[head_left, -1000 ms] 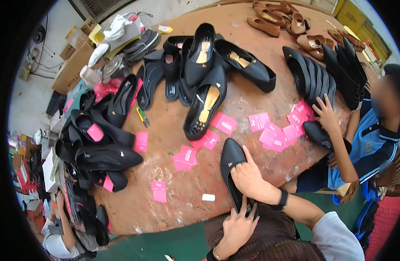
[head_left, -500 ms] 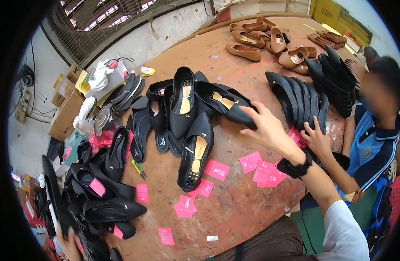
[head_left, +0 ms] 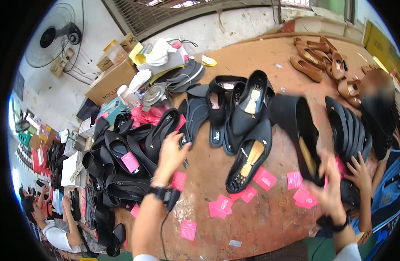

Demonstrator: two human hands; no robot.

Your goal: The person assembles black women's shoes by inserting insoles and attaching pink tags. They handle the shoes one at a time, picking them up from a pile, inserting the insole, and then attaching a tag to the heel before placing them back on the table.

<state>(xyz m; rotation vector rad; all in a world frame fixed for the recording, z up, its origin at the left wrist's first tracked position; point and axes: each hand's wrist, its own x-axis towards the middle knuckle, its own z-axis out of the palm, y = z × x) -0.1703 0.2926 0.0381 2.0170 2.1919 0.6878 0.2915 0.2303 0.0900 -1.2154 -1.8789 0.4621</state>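
My left hand [head_left: 168, 154] hovers with fingers apart and holds nothing, beside the jumbled black shoes [head_left: 139, 191] at the left and close to a pair of green-handled thread snips [head_left: 185, 161]. My right hand [head_left: 328, 189], smeared by motion, grips the lower end of a black shoe [head_left: 305, 130] with a tan insole patch; the shoe is tilted and blurred. Between my hands, several black pointed flats with gold ornaments lie heaped, one flat [head_left: 250, 158] in front with its toe pointing away.
Pink tags [head_left: 219, 206] lie scattered on the worn table [head_left: 261, 222]. Another person's hand [head_left: 360, 176] is beside a row of nested black shoes [head_left: 345, 126] at the right. Brown flats [head_left: 311, 69] stand far right. A carton [head_left: 113, 80] and glass jar [head_left: 154, 96] stand back left.
The view has turned left. My left hand has come up from the lower left edge. My right hand has drawn the black shoe away from the heap, rightward and nearer, turning it.
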